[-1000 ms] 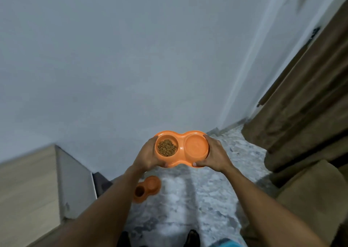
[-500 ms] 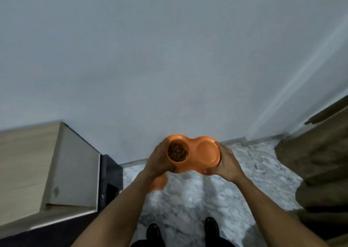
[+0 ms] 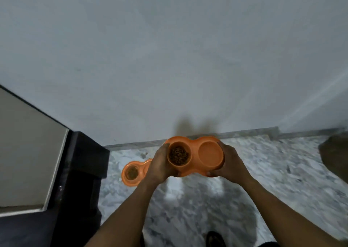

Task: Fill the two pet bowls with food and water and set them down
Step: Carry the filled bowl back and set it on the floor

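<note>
An orange double pet bowl point(image 3: 195, 157) is held up in the air in the lower middle of the head view, above a grey-and-white marbled floor point(image 3: 273, 171) and close in front of a pale wall point(image 3: 169, 58). Its left well holds brown kibble point(image 3: 178, 155); the right well point(image 3: 210, 154) looks smooth and orange inside, and whether there is water in it cannot be told.

The left hand point(image 3: 160, 166) wraps the bowl's 9 o'clock end, fingers curled under and thumb up along the rim beside the kibble well. The right hand point(image 3: 230, 164) clasps the 3 o'clock end the same way, its fingertips pressed to the underside of the near edge. Both forearms reach in from 6 o'clock.

At about 8 o'clock from the held bowl, a second orange double bowl point(image 3: 132, 173) lies on the floor, its right part hidden behind the left hand; its visible left well holds something brown. It sits just beside a dark cabinet base point(image 3: 82, 171), which carries a pale side panel point(image 3: 26, 152) running out toward 9 o'clock.

A grey skirting strip point(image 3: 244, 132) joins the wall and the floor at 12 o'clock from the held bowl. A brown fabric shape point(image 3: 335, 158) is at the edge of the view at 3 o'clock. A dark shoe tip point(image 3: 215, 239) shows at 6 o'clock.
</note>
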